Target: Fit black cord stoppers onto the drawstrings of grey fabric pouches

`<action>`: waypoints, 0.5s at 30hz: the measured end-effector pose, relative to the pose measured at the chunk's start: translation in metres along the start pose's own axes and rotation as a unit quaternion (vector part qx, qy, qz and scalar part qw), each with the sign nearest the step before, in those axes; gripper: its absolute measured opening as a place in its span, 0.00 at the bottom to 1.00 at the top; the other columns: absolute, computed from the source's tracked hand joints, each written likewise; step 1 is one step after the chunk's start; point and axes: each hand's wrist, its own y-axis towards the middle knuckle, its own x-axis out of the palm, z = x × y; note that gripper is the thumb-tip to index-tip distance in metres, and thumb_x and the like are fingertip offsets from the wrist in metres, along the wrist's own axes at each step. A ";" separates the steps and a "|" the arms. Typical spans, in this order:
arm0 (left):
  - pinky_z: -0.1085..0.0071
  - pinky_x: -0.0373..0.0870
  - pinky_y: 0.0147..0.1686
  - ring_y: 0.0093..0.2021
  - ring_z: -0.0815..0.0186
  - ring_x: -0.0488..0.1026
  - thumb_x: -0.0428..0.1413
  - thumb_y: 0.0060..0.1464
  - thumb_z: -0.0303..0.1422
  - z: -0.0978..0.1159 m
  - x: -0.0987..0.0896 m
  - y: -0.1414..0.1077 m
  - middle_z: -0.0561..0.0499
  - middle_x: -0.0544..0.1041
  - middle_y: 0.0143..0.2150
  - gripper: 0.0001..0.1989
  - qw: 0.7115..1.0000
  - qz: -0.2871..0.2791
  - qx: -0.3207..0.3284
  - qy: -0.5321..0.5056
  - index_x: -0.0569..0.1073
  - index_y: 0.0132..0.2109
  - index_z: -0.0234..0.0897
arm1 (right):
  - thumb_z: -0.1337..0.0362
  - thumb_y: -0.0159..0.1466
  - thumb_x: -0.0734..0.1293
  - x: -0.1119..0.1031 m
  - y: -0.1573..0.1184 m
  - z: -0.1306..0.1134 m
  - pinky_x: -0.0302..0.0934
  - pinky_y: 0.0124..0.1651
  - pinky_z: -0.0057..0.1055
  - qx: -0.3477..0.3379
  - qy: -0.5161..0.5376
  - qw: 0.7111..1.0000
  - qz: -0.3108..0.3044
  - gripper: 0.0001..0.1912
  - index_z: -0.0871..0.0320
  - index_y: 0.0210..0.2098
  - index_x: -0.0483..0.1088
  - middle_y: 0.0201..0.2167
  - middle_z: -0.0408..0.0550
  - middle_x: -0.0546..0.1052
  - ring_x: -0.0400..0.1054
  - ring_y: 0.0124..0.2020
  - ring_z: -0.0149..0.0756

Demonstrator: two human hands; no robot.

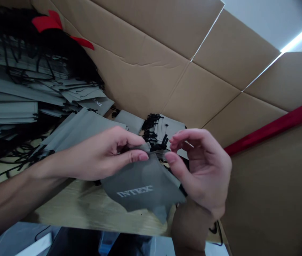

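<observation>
Grey bag (143, 185) with INTEX printed on it, hanging between the two hands over the near part of the wooden table (87, 202). Can't tell if its lowest corner touches the wood or just hangs clear. I'd guess it's super light, thin soft cloth, floppy enough to fold and swing around rather than hold a shape. Doesn't look fragile, and I wouldn't expect it to be very slippery either. Best place to grab it is probably the top hem, since the loose lower part would just flap about.

That's pretty much where the left hand (105, 153) has it: thumb and bent index finger pinched together on the top edge, with a little bit of cloth poking out past the tips. The right hand (204, 167) is different, curled with the thumb well apart from the fingers, like a loose C. Its fingertips are right beside some black cord (164, 142) at the bag's top corner. Looks like there's a gap, but it's a bit blurry in there, so I can't swear whether anything's touching.

Behind all that there's a big messy stack of bags (8, 112) off to the left, up against a cardboard wall (145, 78).
</observation>
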 end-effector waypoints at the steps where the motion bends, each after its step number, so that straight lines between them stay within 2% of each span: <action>1: 0.73 0.57 0.23 0.26 0.71 0.60 0.58 0.79 0.43 0.002 0.000 -0.001 0.56 0.63 0.27 0.23 1.000 0.002 -0.005 -0.001 0.74 0.32 0.38 | 0.73 0.66 0.83 -0.003 0.002 0.001 0.79 0.45 0.29 0.024 0.032 0.999 -0.010 0.18 0.50 0.53 0.84 0.45 0.42 0.86 0.81 0.43 0.33; 6: 0.72 0.55 0.23 0.26 0.71 0.58 0.56 0.79 0.43 0.007 0.001 -0.005 0.56 0.60 0.27 0.24 1.000 -0.011 -0.023 0.005 0.72 0.33 0.38 | 0.73 0.63 0.88 -0.007 0.011 0.008 0.81 0.41 0.22 0.090 0.144 0.984 -0.045 0.21 0.49 0.51 0.85 0.41 0.40 0.88 0.84 0.40 0.30; 9: 0.72 0.56 0.24 0.27 0.70 0.58 0.56 0.80 0.45 0.006 0.002 -0.006 0.56 0.59 0.28 0.24 0.999 -0.008 -0.032 0.025 0.70 0.33 0.39 | 0.76 0.61 0.88 -0.004 0.010 0.007 0.80 0.42 0.19 0.095 0.142 0.984 -0.044 0.24 0.49 0.50 0.85 0.41 0.39 0.88 0.84 0.40 0.29; 13: 0.71 0.54 0.23 0.25 0.71 0.56 0.55 0.80 0.45 0.006 0.001 -0.007 0.57 0.57 0.27 0.25 0.998 -0.026 -0.028 0.042 0.69 0.32 0.39 | 0.75 0.68 0.83 -0.001 0.008 0.004 0.81 0.42 0.21 0.080 0.129 0.988 -0.036 0.15 0.50 0.48 0.85 0.42 0.41 0.87 0.83 0.40 0.29; 15: 0.71 0.53 0.22 0.24 0.71 0.55 0.55 0.80 0.44 0.007 0.001 -0.008 0.57 0.57 0.25 0.25 0.998 -0.025 -0.023 0.056 0.70 0.32 0.39 | 0.76 0.69 0.82 -0.001 0.007 0.003 0.81 0.42 0.21 0.079 0.128 0.988 -0.034 0.15 0.50 0.47 0.85 0.41 0.41 0.86 0.82 0.40 0.29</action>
